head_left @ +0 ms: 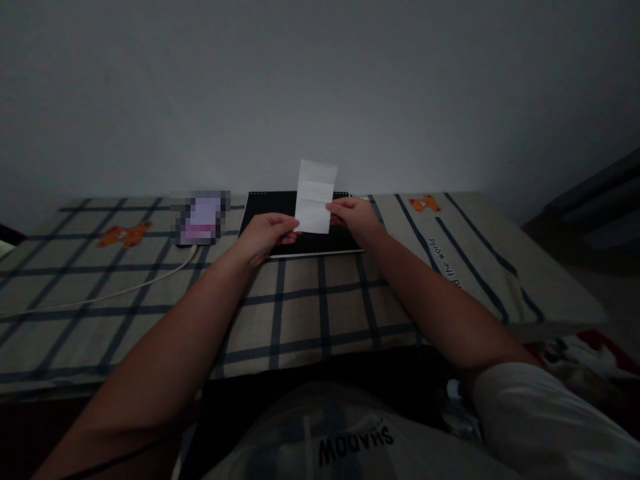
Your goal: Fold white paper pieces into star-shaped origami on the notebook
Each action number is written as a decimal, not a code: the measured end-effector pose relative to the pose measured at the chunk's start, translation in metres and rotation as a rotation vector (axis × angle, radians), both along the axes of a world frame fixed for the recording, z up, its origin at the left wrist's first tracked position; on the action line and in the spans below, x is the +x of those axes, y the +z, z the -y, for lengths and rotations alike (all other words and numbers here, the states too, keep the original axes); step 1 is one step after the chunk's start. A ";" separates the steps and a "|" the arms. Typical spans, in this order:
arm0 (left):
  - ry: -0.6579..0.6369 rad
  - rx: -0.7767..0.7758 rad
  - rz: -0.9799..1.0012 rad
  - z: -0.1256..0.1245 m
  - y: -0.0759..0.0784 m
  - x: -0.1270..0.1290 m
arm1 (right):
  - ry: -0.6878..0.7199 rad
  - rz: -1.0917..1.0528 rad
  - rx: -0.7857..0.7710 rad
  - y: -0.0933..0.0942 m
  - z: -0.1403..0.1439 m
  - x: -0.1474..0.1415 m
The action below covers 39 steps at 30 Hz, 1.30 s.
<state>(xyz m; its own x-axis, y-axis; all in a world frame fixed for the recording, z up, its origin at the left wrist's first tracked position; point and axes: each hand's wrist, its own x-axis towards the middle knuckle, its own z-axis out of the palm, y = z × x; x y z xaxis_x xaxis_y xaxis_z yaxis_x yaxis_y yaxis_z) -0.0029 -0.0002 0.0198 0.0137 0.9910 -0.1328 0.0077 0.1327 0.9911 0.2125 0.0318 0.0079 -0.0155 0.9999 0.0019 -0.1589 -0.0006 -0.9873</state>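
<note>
At the centre of the frame, the left hand (267, 233) and right hand (353, 215) hold a creased white paper slip (315, 197) upright, fingers pinched on its lower edges, above a black pad (260, 203) on the checked bench (310, 313).

One head camera looks forward and down over a checked table (310, 313) toward a near wall (320, 87)

A bed in a checked sheet (300, 313) carries a black pad (310, 241), a blurred object (201, 219) — and a white cable (115, 291).
</note>
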 end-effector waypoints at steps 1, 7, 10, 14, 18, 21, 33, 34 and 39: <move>0.005 -0.003 0.016 0.000 0.000 0.000 | -0.009 -0.005 0.003 0.000 0.000 -0.001; -0.076 -0.076 0.031 0.001 0.001 -0.002 | -0.044 -0.003 0.017 -0.003 -0.003 0.000; -0.053 -0.070 0.017 -0.001 0.001 -0.004 | -0.030 0.006 0.029 -0.002 -0.003 0.001; -0.021 0.001 0.033 -0.002 0.000 -0.004 | 0.009 -0.004 0.015 0.002 0.000 0.003; 0.024 0.088 0.113 -0.003 -0.002 -0.004 | 0.104 0.037 -0.008 0.003 0.003 0.003; 0.063 0.120 0.120 -0.005 -0.002 -0.006 | 0.195 0.067 0.002 0.002 0.006 0.001; 0.104 0.231 -0.071 -0.003 -0.004 -0.003 | 0.213 0.086 0.013 0.000 0.007 -0.001; 0.104 0.229 -0.055 -0.003 -0.005 -0.003 | 0.231 0.101 0.016 0.000 0.007 0.000; 0.098 0.232 0.062 -0.010 -0.010 -0.005 | 0.324 0.133 -0.001 0.001 0.011 0.002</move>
<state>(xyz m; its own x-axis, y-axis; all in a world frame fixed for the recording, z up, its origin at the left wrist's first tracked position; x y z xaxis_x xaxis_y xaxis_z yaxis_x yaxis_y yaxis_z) -0.0083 0.0093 0.0096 -0.0829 0.9919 0.0961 -0.0554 -0.1009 0.9934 0.2145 0.0212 0.0094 -0.3317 0.9431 -0.0226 -0.0207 -0.0312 -0.9993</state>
